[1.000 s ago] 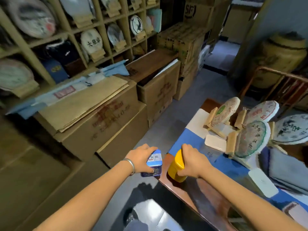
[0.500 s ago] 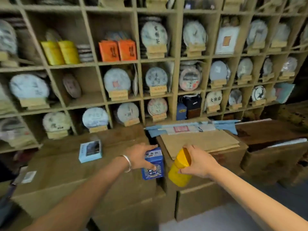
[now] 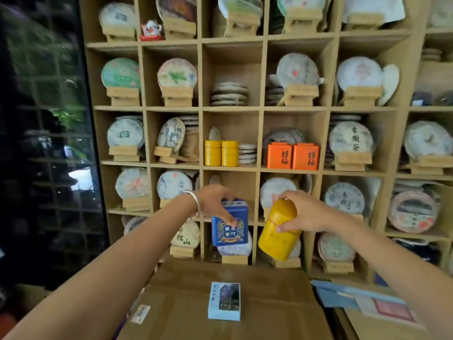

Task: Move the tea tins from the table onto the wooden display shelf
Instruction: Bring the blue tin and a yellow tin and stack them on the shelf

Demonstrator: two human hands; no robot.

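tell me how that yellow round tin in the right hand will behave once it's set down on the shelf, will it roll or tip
The yellow tin is a cylinder held tilted by the right hand, so laid on its side it would probably roll. Stood on its flat end it should stay put, like the two yellow tins already upright in a compartment. It looks rigid and glossy, so possibly a bit slippery.

I see the wooden display shelf [image 3: 261, 109] full of round tea cakes on stands. The middle cubby has two yellow tins [image 3: 221, 153] at its left edge, with cakes beside them. The cubby above has room over a flat stack [image 3: 229, 94]. A cardboard box [image 3: 245, 298] stands below, at the shelf's bottom edge.
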